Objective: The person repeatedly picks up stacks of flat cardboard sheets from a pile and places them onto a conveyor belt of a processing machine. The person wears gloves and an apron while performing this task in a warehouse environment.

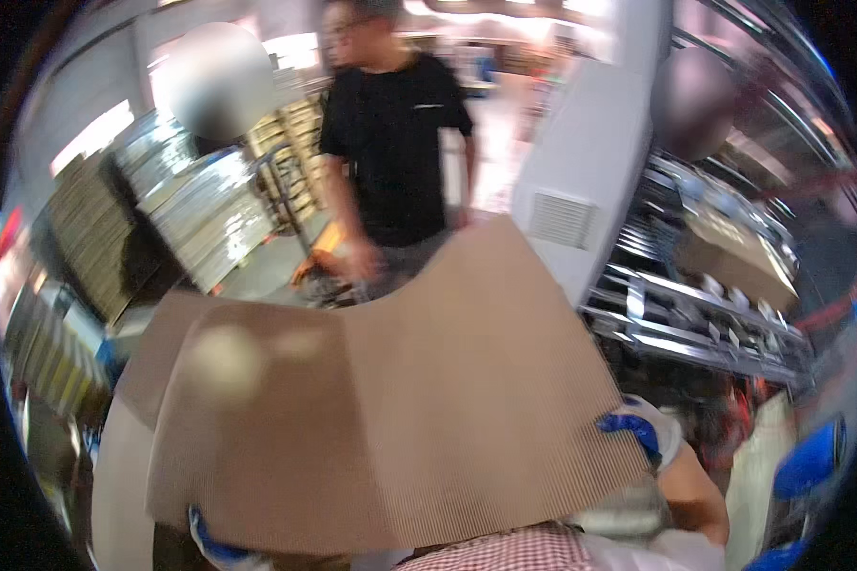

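A large brown cardboard sheet (486, 371) with fold lines spans the space in front of me, bent at a crease near its middle. My right hand (646, 430), in a white glove with blue fingers, grips its right edge, the fingers curled over the top face. At the lower left corner my left hand (217, 544) holds the near edge; it wears a similar glove, and most of it is hidden by the board. More cardboard shows along the left side of the sheet; I cannot tell whether it is a flap or a second piece.
Beyond the sheet stands a person (395, 143) in a black T-shirt, near an orange pallet jack (326, 238). Stacked flat cardboard (95, 224) and wrapped stacks (209, 214) rise at the left. At right are a white cabinet (581, 162) and a metal conveyor (705, 333) carrying a carton (738, 257).
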Available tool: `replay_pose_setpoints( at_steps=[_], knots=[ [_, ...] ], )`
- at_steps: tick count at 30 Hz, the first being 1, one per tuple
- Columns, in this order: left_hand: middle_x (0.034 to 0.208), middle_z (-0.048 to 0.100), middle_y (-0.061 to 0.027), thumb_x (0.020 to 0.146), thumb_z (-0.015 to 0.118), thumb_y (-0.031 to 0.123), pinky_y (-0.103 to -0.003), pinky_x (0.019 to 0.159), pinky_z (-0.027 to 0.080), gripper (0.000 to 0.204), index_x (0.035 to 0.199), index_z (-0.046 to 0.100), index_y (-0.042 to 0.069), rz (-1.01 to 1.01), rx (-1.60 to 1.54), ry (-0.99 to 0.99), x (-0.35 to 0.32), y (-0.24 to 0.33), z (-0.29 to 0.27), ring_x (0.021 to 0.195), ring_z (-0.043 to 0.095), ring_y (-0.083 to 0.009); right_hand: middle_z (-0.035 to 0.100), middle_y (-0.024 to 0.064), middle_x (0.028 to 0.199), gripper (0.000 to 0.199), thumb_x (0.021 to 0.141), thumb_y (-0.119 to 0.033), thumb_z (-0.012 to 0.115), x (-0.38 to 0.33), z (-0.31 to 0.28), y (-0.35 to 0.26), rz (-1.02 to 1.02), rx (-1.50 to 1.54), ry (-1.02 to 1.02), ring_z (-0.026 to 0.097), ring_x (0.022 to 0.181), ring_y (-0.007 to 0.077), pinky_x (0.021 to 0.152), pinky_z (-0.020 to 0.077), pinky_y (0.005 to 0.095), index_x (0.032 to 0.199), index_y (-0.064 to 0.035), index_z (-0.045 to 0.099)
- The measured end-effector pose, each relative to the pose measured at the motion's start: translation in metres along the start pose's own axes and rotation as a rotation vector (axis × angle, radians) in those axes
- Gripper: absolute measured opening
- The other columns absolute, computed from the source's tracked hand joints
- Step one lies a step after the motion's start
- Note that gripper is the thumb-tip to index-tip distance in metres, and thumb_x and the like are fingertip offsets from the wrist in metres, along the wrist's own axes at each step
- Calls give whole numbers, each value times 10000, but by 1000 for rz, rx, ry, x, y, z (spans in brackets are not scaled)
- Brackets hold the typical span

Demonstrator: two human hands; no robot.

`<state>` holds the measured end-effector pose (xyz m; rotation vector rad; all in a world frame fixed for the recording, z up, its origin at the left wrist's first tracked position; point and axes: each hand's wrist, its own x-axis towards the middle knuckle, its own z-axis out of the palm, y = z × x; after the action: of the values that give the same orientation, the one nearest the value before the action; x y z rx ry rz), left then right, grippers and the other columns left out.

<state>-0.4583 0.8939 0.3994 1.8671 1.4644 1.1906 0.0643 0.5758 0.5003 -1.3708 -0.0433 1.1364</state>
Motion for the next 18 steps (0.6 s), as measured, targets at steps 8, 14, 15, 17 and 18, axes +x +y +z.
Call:
replay_pose_setpoints(
  at_steps=[8, 14, 15, 17, 18],
  knots=[
    [1280, 549, -218, 884, 541, 232, -451, 970, 455, 462, 1267, 522, -26, 549, -42, 418, -175, 188, 124, 1121, 559, -325, 653, 107, 1116, 379, 837, -65, 634, -181, -188, 24, -867, -557, 50, 660, 956, 167, 855, 537, 276, 1204, 13, 576],
    [1281, 553, -143, 910, 478, 311, -493, 954, 447, 428, 1244, 523, 48, -206, -1498, -469, -236, 291, 234, 1134, 551, -315, 626, 203, 1120, 312, 830, 4, 607, -307, -369, 95, -1081, -486, 538, 655, 979, 264, 854, 547, 339, 1137, 38, 570],
    [1258, 565, -133, 894, 482, 302, -501, 965, 429, 426, 1240, 528, 57, -260, -1562, -523, -251, 318, 252, 1139, 544, -321, 621, 213, 1115, 298, 834, -24, 616, -318, -406, 111, -1133, -538, 605, 651, 975, 284, 859, 545, 357, 1118, 55, 567],
    [1172, 576, -146, 775, 565, 226, -454, 882, 476, 460, 1201, 534, 57, -323, -1482, -462, -287, 383, 305, 1075, 564, -298, 612, 229, 1120, 375, 816, -108, 663, -349, -458, 126, -1079, -285, 703, 643, 978, 315, 876, 536, 390, 1121, 82, 554],
    [1150, 582, -140, 764, 571, 194, -440, 877, 481, 450, 1190, 534, 54, -261, -1484, -503, -300, 401, 330, 1065, 569, -295, 608, 236, 1130, 462, 794, -164, 702, -362, -475, 123, -973, 20, 683, 640, 984, 327, 887, 529, 405, 1144, 92, 543]
  ],
)
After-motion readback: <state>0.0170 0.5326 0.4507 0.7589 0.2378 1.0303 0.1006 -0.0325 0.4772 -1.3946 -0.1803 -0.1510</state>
